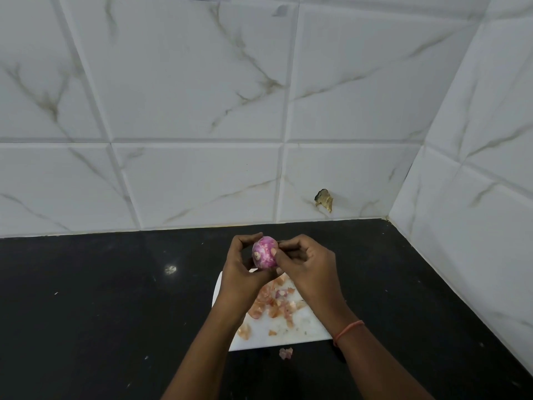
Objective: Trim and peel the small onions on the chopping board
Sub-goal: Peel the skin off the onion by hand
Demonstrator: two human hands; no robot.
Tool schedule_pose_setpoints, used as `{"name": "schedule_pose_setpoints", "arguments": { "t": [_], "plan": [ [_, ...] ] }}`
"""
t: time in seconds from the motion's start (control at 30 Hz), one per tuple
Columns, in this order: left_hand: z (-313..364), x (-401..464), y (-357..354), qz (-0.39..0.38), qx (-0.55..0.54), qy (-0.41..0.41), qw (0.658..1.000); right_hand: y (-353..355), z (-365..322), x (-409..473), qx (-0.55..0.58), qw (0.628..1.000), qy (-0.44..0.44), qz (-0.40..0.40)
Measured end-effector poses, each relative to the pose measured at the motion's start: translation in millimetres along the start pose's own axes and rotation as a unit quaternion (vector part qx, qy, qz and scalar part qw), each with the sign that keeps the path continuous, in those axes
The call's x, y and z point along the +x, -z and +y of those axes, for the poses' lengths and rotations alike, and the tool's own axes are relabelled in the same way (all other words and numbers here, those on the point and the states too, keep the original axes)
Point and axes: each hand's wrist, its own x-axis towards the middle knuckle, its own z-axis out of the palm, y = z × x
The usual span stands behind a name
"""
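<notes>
Peeling proceeds: left hand (240,265) cradles the small onion (264,253); right hand (302,262) pinches skin; recommend dropping scraps onto the chopping board (302,327).

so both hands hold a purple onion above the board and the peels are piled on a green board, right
Not quite: the board is white, not green, as the head view shows. Both hands, left and right, do hold the purple onion above it, peels piled there.

Onion (264,253): glossy purple flesh with pale papery patches. Skins (272,302) on board (300,327): thin, dry, papery; board white, smooth, plastic-looking. Counter (101,298): black polished stone, speckled; wall tiles (196,90): glossy white, marble-veined; wrist thread (347,330): orange cord.
</notes>
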Motion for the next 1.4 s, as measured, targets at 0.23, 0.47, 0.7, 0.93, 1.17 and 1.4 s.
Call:
{"name": "schedule_pose_setpoints", "arguments": {
  "t": [0.23, 0.47, 0.7, 0.93, 1.17, 1.4],
  "plan": [
    [2, -2, -1, 0.02, 0.019, -0.02, 0.999, -5, -3, -8, -0.012, 0.999, 0.036, -0.001],
    [1, -1, -1, 0.024, 0.033, -0.03, 0.999, -4, -3, -6, -0.032, 0.998, 0.051, -0.013],
    [0, 0, 2, 0.006, 0.031, -0.022, 0.999, 0, 0, -1, -0.186, 0.977, 0.041, -0.094],
    [4, -1, 7, -0.032, -0.024, 0.018, 0.999, 7, 6, 3, -0.042, 0.998, -0.048, -0.02],
    [3, -3, 2, -0.007, -0.025, 0.0, 1.0, 5, -2, -5, -0.016, 0.999, 0.035, -0.012],
    [-2, 0, 0, 0.019, 0.009, -0.036, 0.999, -1, 2, -9, -0.099, 0.989, 0.109, -0.007]
  ]
}}
